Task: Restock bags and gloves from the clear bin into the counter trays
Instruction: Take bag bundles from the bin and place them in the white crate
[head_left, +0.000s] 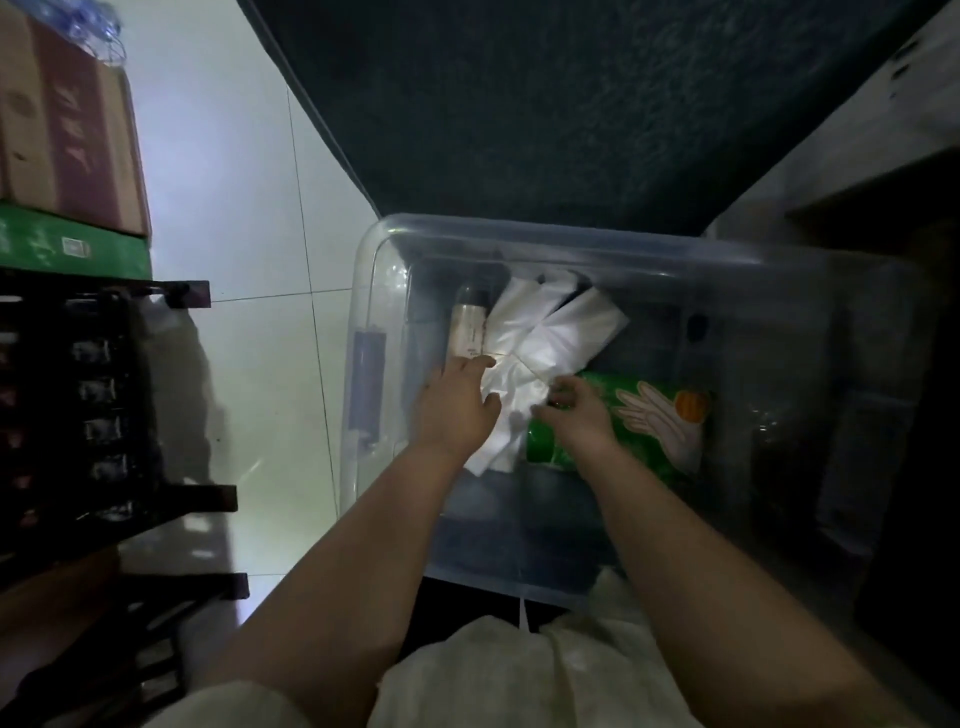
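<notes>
Fingers (475, 366) of the left hand (457, 405) lie spread and loosely curled over the bundle of white plastic bags (540, 343), touching its near end but not yet closed on it, while the right hand (574, 415) has its fingertips drawn narrow at the bundle's crumpled middle; whether they already pinch the plastic I cannot tell. Both hands are down inside the clear plastic storage bin (374, 270) on the pale tiled floor (234, 260), so the step in hand looks like gathering the bags, the first part of the restock. Next, the loose, slippery bundle needs a firm two-handed grip before it is lifted over the bin's rim. Just beside the right hand lies the green packet printed with white gloves (649, 421), partly under the wrist, and a pale bottle (469, 327) lies touching the bags on the left; either could be dragged along. No counter trays are visible. Stacked cardboard boxes (67, 119) and a dark crate rack (93, 405) crowd the left side.
</notes>
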